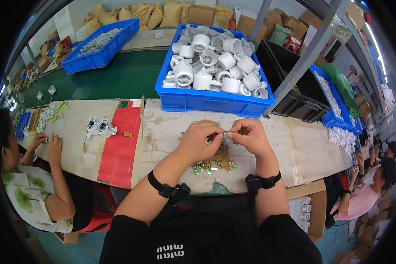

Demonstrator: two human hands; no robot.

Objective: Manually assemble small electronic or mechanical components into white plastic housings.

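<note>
My left hand (201, 140) and my right hand (251, 136) meet over the worktable (268, 171), thumbs and forefingers pinched together. Between the fingertips is a small thin greenish piece (225, 131), mostly covered; it looks like a little circuit board. Below and behind my hands lies a loose pile of small green circuit boards with tan flat tabs (220, 165), partly hidden by my left hand. To the left, two white round housings (102, 127) with dark insides sit by a red sheet (119, 152), thin leads with tan tabs coming off them.
Ahead stands a blue crate (215, 103) heaped with white fan-like housings (202, 80). A black crate (295, 103) and a grey post (310, 53) are right of it. Another blue crate (99, 46) rests on a green belt (110, 79). Co-workers sit on both sides.
</note>
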